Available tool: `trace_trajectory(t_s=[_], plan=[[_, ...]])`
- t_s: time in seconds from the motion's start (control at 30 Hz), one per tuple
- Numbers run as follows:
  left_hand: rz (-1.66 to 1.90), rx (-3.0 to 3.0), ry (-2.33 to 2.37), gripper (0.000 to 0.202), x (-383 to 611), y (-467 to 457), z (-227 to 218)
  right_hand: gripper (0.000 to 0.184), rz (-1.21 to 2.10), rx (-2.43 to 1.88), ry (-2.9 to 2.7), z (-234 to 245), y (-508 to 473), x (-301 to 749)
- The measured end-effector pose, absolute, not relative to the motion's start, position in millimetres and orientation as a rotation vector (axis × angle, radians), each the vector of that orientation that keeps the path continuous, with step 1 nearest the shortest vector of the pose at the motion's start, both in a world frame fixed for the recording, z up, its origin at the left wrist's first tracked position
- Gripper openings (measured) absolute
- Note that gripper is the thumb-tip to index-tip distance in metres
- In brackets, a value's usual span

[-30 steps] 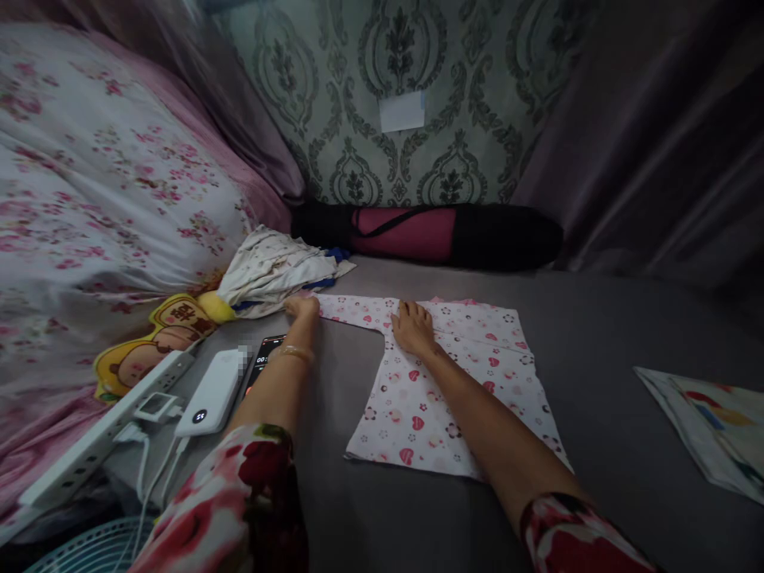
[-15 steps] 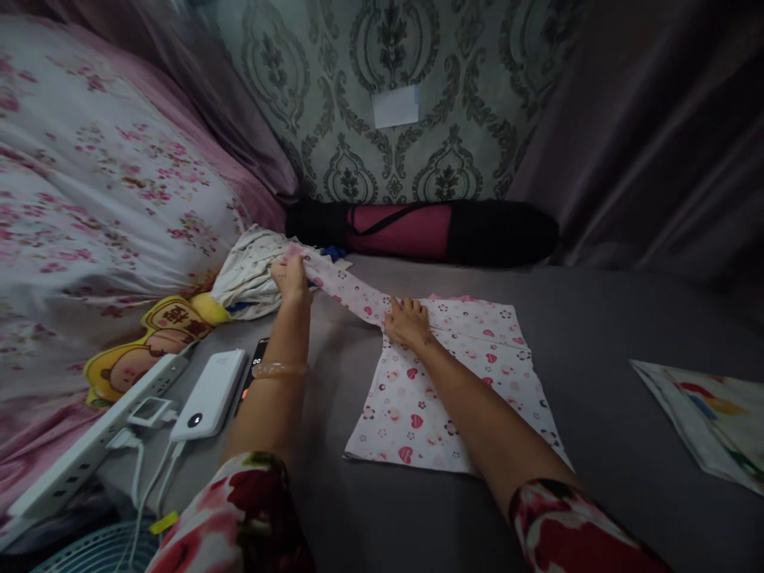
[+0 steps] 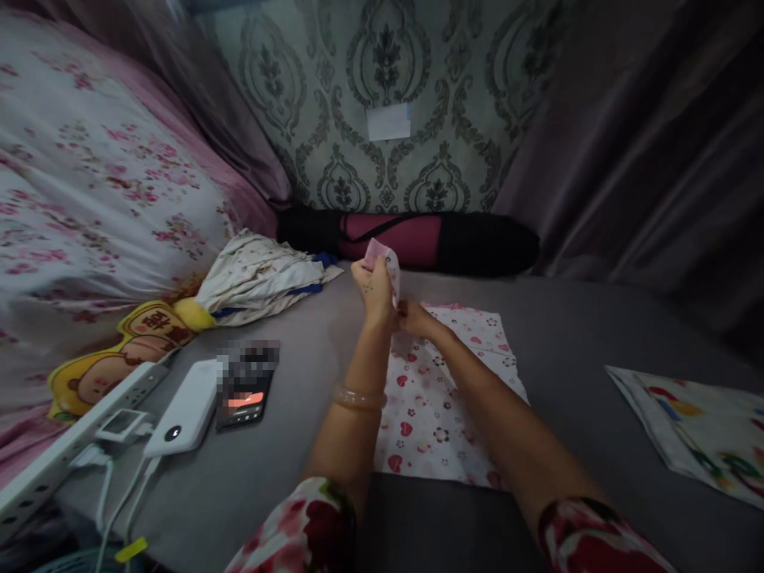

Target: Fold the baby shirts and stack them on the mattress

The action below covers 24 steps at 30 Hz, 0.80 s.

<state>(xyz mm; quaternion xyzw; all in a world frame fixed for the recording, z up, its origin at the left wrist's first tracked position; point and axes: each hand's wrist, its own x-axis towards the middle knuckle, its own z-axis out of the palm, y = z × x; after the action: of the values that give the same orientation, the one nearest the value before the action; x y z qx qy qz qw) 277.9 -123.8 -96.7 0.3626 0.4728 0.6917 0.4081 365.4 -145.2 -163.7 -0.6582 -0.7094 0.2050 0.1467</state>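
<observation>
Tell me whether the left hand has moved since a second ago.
Yes. The left hand, gripping the sleeve, went right, away from the phone, to the right hand.

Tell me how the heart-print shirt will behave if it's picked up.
Probably floppy: the sleeve bends limply in the left hand that pinches it. Likely light, since the shirt lies thin and flat on the bed. It may slide or bunch if pushed; the right hand rests on it.

Dim, prob. wide-angle edge warp
</observation>
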Motion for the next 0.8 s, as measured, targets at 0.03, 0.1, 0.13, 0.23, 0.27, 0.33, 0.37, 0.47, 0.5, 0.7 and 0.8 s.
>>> trace_trajectory(t_s=[0.03,0.1,0.13,0.23,0.27,0.33,0.37,0.47,0.5,0.7,0.8], plan=[[1.733,0.924,1.199,0.020,285,-125,-102,0.026,0.644,-1.859,-1.914,-162,-151,375],[1.708,0.961,1.194,0.019,299,-130,-112,0.026,0.889,-1.732,-1.478,-161,-166,395],[1.682,0.995,1.178,0.018,306,-134,-118,0.025,1.042,-1.628,-1.218,-161,-174,405],[1.486,1.192,1.028,0.016,324,-152,-134,0.034,1.406,-1.286,-0.643,-167,-196,434],[1.393,1.279,0.948,0.019,328,-157,-139,0.041,1.450,-1.208,-0.529,-170,-201,442],[1.233,1.426,0.831,0.026,330,-165,-148,0.053,1.452,-1.106,-0.382,-178,-208,456],[1.197,1.476,0.820,0.027,329,-165,-152,0.057,1.438,-1.075,-0.336,-182,-210,461],[1.233,1.548,0.998,0.023,310,-150,-165,0.059,1.412,-1.050,-0.292,-190,-212,467],[1.257,1.550,1.092,0.021,300,-142,-169,0.053,1.406,-1.064,-0.296,-191,-211,467],[1.220,1.508,1.517,0.029,240,-99,-199,0.009,1.216,-1.226,-0.281,-189,-208,466],[1.051,1.587,1.564,0.040,232,-100,-210,0.013,1.086,-1.279,-0.294,-186,-208,469]])
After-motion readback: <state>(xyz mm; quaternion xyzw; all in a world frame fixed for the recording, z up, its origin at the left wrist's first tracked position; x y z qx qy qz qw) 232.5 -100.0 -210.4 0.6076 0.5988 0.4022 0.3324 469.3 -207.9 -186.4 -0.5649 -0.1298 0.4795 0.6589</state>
